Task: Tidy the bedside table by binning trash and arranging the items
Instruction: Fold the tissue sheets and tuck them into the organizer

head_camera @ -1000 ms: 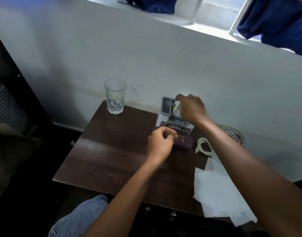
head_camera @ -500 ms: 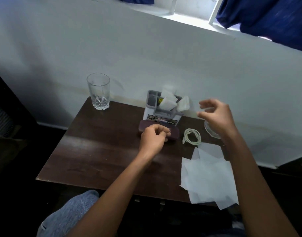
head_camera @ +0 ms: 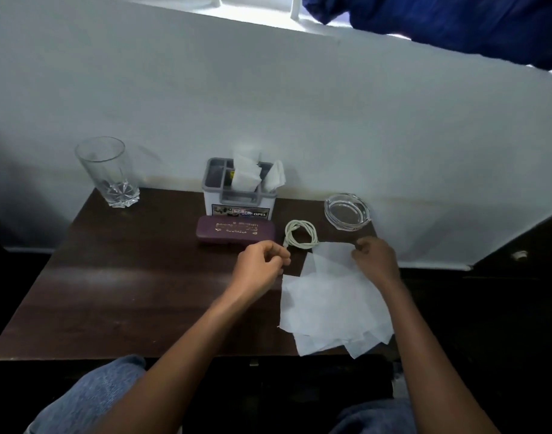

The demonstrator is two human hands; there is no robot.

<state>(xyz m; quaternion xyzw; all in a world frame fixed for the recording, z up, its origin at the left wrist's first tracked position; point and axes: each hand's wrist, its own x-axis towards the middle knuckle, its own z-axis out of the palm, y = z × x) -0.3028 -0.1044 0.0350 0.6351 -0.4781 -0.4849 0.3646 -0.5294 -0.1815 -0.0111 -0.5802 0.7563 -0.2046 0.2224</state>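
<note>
My right hand [head_camera: 376,261] has its fingers pinched on the far corner of the tissue pile [head_camera: 334,302] on the table [head_camera: 127,292]; left hand [head_camera: 259,267] loosely curled, empty (I think). I'd gather all sheets together.

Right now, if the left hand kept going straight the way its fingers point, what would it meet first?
Probably the coiled white cable: the left hand points right and slightly away, its fingertips almost at the cable's near end. Height above the table is unclear.

I'm sitting in a bedroom at home: a dark wooden tabletop [head_camera: 127,292] is standing against a plain white wall [head_camera: 331,120] under navy curtains [head_camera: 456,23].
</note>
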